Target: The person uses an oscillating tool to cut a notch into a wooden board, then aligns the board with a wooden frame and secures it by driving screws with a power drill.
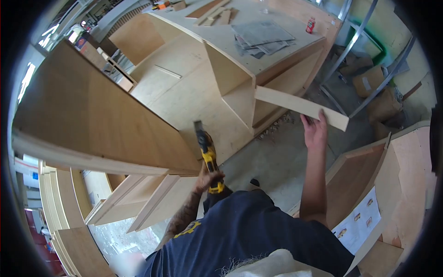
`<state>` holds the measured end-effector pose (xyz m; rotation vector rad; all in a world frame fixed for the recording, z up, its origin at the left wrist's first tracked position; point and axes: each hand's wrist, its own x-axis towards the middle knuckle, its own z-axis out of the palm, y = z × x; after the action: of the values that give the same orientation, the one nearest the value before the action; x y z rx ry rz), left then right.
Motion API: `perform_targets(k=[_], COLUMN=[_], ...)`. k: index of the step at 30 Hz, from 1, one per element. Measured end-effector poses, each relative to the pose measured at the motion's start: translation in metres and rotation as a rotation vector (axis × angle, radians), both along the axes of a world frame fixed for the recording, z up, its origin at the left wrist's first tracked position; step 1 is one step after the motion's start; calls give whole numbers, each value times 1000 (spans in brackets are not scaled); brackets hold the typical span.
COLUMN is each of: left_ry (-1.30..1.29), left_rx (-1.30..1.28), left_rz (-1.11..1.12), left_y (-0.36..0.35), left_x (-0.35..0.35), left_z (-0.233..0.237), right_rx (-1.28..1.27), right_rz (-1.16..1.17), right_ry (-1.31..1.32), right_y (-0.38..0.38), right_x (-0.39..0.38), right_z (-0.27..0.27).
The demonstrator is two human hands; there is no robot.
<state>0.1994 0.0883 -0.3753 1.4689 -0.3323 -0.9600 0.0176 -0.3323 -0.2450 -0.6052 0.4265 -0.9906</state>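
Observation:
My left hand (210,179) is wrapped round the body of a yellow and black power tool (210,156), whose dark metal tip points up and away from me. On the right, my right hand (315,129) grips the lower edge of a long pale wooden strip (300,105) near its right end. The strip's left end is at the corner of a large plywood cabinet (230,74); whether it touches is hard to tell. Between the two hands the concrete floor shows.
A tall plywood panel (101,111) rises at the left. On the cabinet's top are grey sheets (263,34), wood offcuts (214,14) and a red bottle (310,25). A metal frame (353,46) stands at the right, above a curved wooden piece with a printed paper (357,224).

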Motion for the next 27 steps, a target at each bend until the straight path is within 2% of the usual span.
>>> perform_targets(k=[6, 9, 13, 16, 18, 19, 21, 24, 27], left_ry=[384, 516, 642, 686, 579, 586, 593, 646, 538], left_rx=[-64, -210, -170, -186, -105, -67, -56, -6, -109], left_rz=[173, 224, 382, 347, 385, 390, 434, 464, 501], left_y=[-77, -112, -159, -178, -187, -187, -196, -183, -187], left_x=[89, 141, 200, 270, 322, 341, 382, 426, 476], left_z=[6, -31, -14, -51, -93, -86, -59, -26, 10], right_rx=[29, 8, -15, -81, -13, -36, 86, 212, 229], right_rz=[72, 110, 175, 211, 143, 166, 47, 66, 116], right_ry=[-9, -23, -25, -48, 5, 5, 156, 180, 103], right_y=[-29, -41, -71, -99, -120, -128, -148, -166, -170], right_x=[93, 135, 219, 299, 365, 395, 462, 535, 587], right_z=[11, 16, 16, 18, 18, 15, 10, 0, -2])
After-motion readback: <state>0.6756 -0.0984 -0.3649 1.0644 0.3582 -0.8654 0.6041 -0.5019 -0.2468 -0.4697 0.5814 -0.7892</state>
